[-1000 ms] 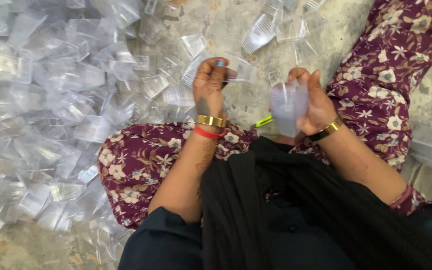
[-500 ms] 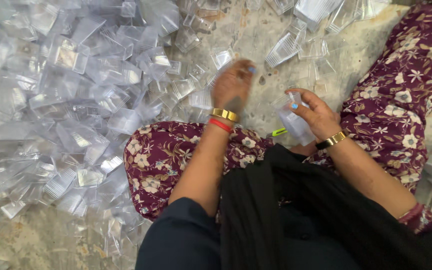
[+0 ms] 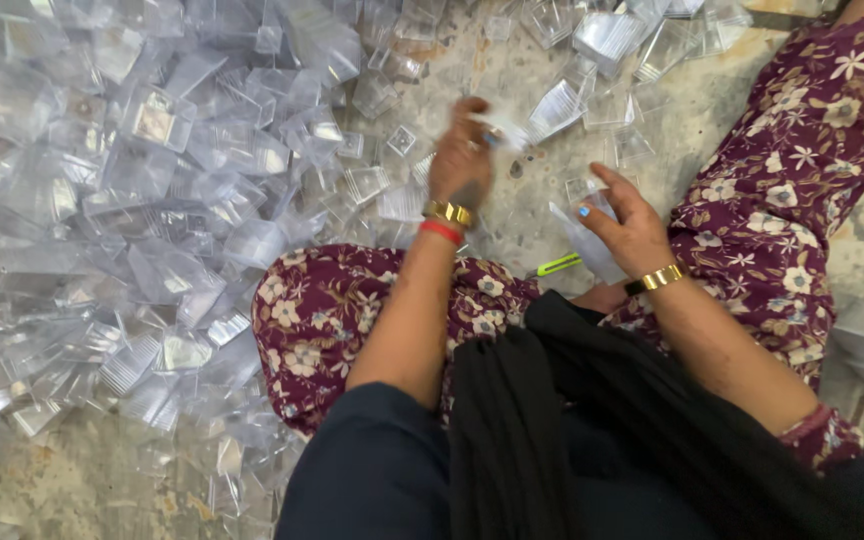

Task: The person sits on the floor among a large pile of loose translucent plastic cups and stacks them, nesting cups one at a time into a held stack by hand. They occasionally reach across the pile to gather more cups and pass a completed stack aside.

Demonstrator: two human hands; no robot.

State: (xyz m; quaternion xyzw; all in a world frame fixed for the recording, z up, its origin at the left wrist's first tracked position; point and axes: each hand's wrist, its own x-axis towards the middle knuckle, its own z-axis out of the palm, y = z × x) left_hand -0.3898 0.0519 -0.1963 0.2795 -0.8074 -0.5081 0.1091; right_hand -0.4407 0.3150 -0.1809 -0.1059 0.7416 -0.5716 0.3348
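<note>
clear plastic piece (image 3: 504,130) sits pinched at the tips of my left hand (image 3: 460,160), raised over the bare floor (image 3: 532,215) between the knees; it juts to the right from the fingers (image 3: 472,112), its long axis running roughly across the view, though motion blur hides its exact shape. a second clear pouch (image 3: 584,240) is held in my right hand (image 3: 630,225), lower and nearer my lap, thumb and fingers closed on its upper edge, the pouch hanging down and leftward from them. the two pieces are near but apart, the left one higher and further out. just below the right one a yellow-green stick (image 3: 558,265) lies on the floor beside my floral trouser leg (image 3: 342,310). outward to the left spreads a heap of clear plastic boxes (image 3: 132,200), nearer my left hand than my right; more lie scattered along the top edge.
</note>
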